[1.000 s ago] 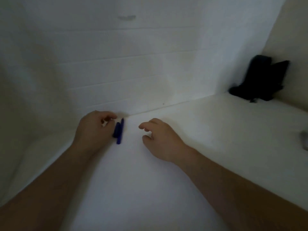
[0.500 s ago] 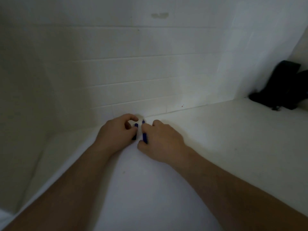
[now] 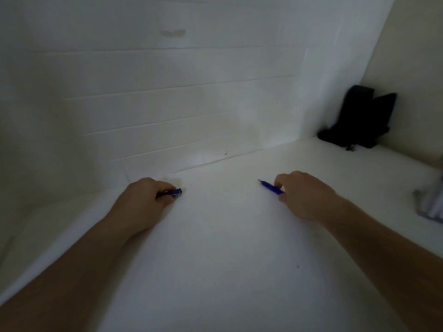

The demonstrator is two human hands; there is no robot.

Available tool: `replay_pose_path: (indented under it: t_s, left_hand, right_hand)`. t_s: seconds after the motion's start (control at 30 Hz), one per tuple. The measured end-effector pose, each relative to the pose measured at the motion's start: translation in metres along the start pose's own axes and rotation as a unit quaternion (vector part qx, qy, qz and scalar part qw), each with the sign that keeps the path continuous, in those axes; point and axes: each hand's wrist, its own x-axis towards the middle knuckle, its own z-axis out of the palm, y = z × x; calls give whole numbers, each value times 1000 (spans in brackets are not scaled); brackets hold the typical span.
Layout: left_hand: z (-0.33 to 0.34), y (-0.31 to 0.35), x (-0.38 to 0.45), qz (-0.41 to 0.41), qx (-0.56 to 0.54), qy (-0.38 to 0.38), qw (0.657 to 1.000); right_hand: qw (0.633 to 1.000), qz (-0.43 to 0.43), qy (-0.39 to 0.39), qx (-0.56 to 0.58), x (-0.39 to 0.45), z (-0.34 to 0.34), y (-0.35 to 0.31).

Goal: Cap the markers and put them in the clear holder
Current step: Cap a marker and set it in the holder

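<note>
Capping is not yet done. Left of the blue marker, a blue cap is pinched in the left hand; the marker, tip bare, is gripped by the right hand. A blurred clear object sits far right; holder not confirmed. Half a second earlier both hands were together; now well apart.

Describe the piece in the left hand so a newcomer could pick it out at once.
Start at the white tiled wall and drop to the white counter below it. The left hand grips a short blue cap. It is stubby and blunt-ended, unlike the longer, pointed blue marker in the right hand.
</note>
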Motion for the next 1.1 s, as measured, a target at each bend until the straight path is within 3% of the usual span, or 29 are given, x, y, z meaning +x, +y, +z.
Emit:
replay_pose_path:
  t_s: [0.1, 0.23, 0.43, 0.6, 0.9, 1.1]
  left_hand:
    - [4, 40, 7, 41, -2, -21, 999]
    - [23, 117, 18, 67, -212, 2, 975]
    - [61, 188, 50, 26, -372, -30, 927]
    - [87, 190, 60, 43, -248, -20, 968]
    - [102, 192, 61, 164, -40, 16, 985]
    - [104, 192, 59, 179, -61, 26, 982]
  right_hand:
    - [999, 34, 19, 5, -12, 8, 36]
    - [990, 52, 98, 81, -22, 26, 45]
    - [970, 122, 150, 145, -21, 20, 72]
    - [961, 97, 141, 216, -15, 26, 93]
    - [952, 56, 152, 258, -5, 35, 92]
    - [945, 45, 170, 277, -6, 34, 90]
